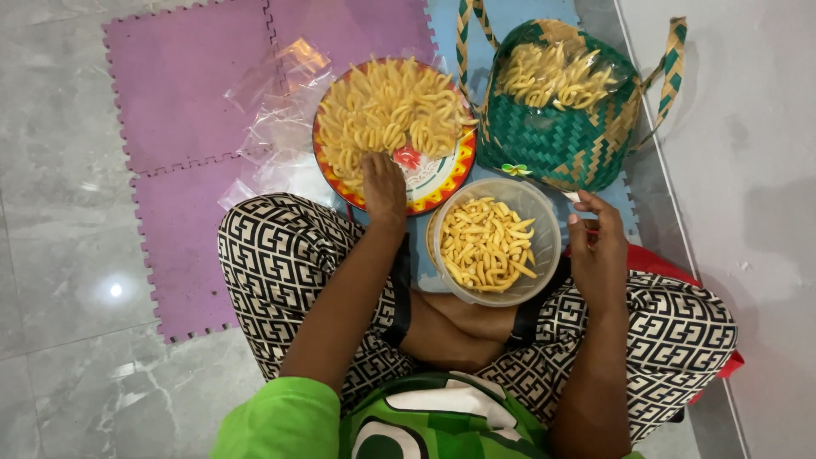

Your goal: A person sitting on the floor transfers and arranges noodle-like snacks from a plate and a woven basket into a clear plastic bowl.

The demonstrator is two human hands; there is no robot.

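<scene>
My left hand (383,184) reaches onto a round colourful tray (442,177) piled with yellow finger-shaped snacks (387,110), its fingers curled down among the snacks at the tray's near edge. My right hand (597,245) rests against the right side of a clear round plastic container (544,223), which is partly filled with the same snacks (487,242). The container sits in front of my crossed legs. I cannot see whether the left hand has any snacks in it.
A green and tan woven basket bag (557,140) holding more snacks in plastic stands at the back right. Clear plastic bags (276,127) lie left of the tray on purple foam floor mats (183,93). Grey tile floor (59,238) surrounds the mats.
</scene>
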